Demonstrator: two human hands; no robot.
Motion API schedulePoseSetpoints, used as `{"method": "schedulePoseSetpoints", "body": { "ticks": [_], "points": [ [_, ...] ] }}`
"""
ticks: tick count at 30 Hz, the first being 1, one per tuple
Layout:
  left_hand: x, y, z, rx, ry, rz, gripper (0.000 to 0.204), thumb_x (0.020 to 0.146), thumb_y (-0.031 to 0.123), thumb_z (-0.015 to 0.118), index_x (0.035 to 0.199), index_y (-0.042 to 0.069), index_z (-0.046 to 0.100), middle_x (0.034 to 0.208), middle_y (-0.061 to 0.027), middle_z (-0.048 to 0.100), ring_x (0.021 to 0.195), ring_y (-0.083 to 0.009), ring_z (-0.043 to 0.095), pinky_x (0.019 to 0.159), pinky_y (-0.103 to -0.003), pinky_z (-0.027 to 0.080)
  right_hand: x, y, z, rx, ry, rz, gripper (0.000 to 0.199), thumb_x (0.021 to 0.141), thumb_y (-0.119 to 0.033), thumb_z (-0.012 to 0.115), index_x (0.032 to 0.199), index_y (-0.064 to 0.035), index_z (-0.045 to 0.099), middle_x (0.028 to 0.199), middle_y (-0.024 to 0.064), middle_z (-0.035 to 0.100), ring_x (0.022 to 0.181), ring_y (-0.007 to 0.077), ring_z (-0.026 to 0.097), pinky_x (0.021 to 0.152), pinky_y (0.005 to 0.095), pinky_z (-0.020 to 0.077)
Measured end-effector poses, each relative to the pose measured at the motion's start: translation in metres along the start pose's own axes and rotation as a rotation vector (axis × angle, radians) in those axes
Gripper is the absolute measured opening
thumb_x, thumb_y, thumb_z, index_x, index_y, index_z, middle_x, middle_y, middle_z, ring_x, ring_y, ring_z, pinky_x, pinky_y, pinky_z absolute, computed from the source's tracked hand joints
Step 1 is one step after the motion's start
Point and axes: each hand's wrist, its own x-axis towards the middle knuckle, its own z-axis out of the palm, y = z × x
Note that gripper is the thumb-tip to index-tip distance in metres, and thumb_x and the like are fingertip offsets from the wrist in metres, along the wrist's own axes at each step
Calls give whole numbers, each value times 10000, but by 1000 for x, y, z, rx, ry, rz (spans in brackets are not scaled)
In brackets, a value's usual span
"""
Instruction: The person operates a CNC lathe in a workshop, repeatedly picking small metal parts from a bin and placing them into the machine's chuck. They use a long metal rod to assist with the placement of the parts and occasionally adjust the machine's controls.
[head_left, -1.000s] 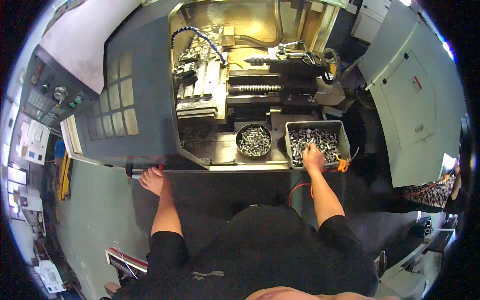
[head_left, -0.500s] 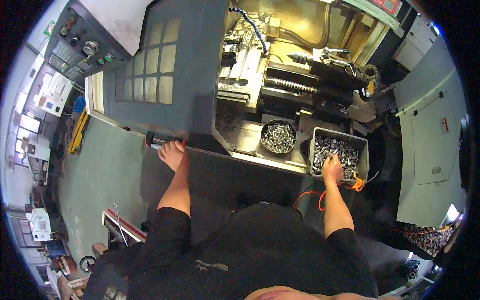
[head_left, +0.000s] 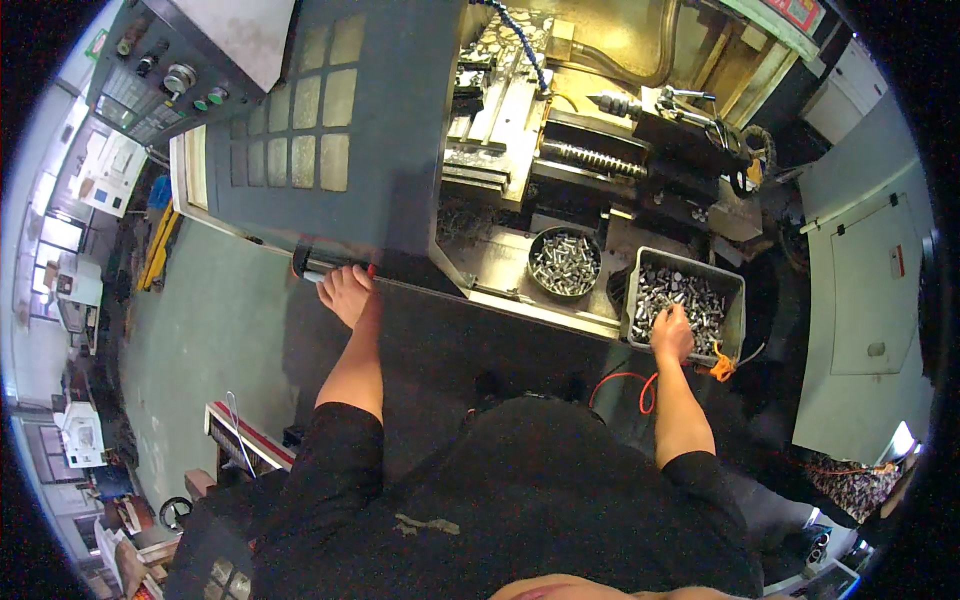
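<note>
"So, nearest the grey bin [head_left: 741, 312]?"

"Right hand [head_left: 672, 335], bunched, can't tell around what. Metal pieces [head_left: 692, 290] inside bin, just beyond, at all angles. Left hand [head_left: 346, 293] way left of bin, gripping handle [head_left: 314, 274]."

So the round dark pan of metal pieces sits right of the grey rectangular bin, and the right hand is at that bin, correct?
Not quite: the head view shows the round dark pan of metal pieces left of the grey rectangular bin; the right hand is at that bin.
</note>
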Motion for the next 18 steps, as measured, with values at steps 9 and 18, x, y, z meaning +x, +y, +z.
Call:
{"method": "schedulePoseSetpoints", "body": {
  "ticks": [9, 18],
  "points": [
    [1, 1, 0, 31, -13, -18, 370, 1001, 331, 435, 984, 67, 695, 1117, -110, 649, 1217, -304, 533, 1162, -529, 277, 0, 3, 4, -11, 27, -17, 283, 931, -347, 574, 1116, -148, 655, 1025, 146, 729, 909, 403, 691, 748, 525, 536],
    [1, 0, -1, 14, -8, -11, 368, 998, 325, 438, 992, 76, 709, 1097, -111, 664, 1244, -301, 530, 1164, -535, 274, -1, -2, -4, -19, -32, 15, 319, 935, -368, 554, 1107, -117, 649, 1052, 170, 722, 972, 398, 682, 800, 516, 524]
  ]
}}
